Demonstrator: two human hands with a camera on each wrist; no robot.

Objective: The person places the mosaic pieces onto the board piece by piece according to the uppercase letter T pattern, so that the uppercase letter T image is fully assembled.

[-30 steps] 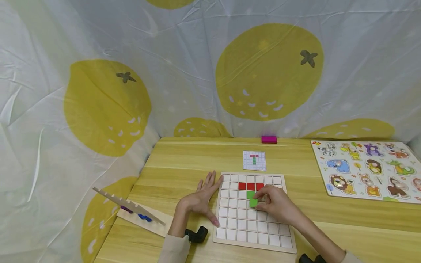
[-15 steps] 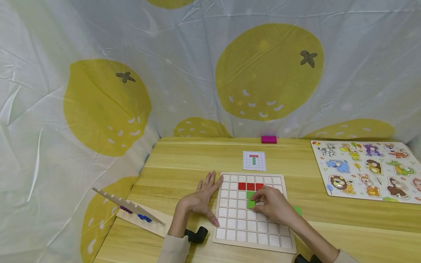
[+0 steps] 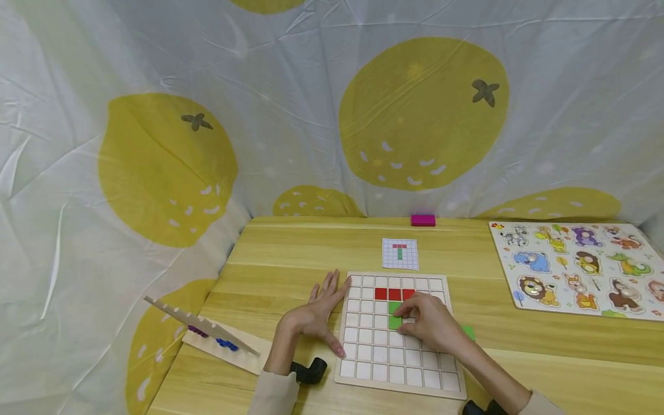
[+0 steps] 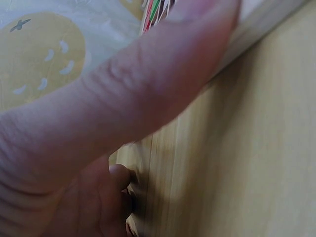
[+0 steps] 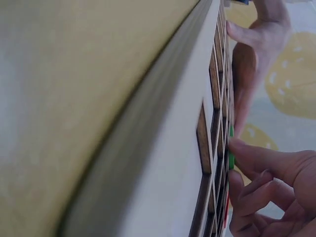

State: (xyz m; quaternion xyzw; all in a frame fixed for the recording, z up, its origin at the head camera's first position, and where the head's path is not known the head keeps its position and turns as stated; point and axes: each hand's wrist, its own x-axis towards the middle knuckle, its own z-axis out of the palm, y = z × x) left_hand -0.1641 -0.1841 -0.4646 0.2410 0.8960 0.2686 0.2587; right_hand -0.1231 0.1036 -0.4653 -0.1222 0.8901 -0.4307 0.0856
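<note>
A wooden grid board (image 3: 358, 383) with white square cells lies on the table. Three red tiles (image 3: 395, 294) form a row near its top, and a green tile (image 3: 393, 307) sits below the middle one. My right hand (image 3: 430, 323) pinches a second green tile (image 3: 395, 321) between thumb and index finger, in the cell beneath the first; the right wrist view shows this green tile (image 5: 231, 159) edge-on at the fingertips. My left hand (image 3: 313, 317) is spread along the board's left edge, thumb and index fingertip touching it. Its thumb (image 4: 148, 84) fills much of the left wrist view.
A pattern card (image 3: 400, 254) with a red and green T lies beyond the board. Another green tile (image 3: 469, 332) shows beside the right forearm. An animal puzzle (image 3: 581, 271) lies right, a wooden rack (image 3: 228, 346) stands left, and a magenta block (image 3: 423, 221) sits at the back.
The pinched green tile has gone from slightly askew to square in its cell. My right forearm has shifted slightly, uncovering a green tile right of the board. The left hand stays put.
</note>
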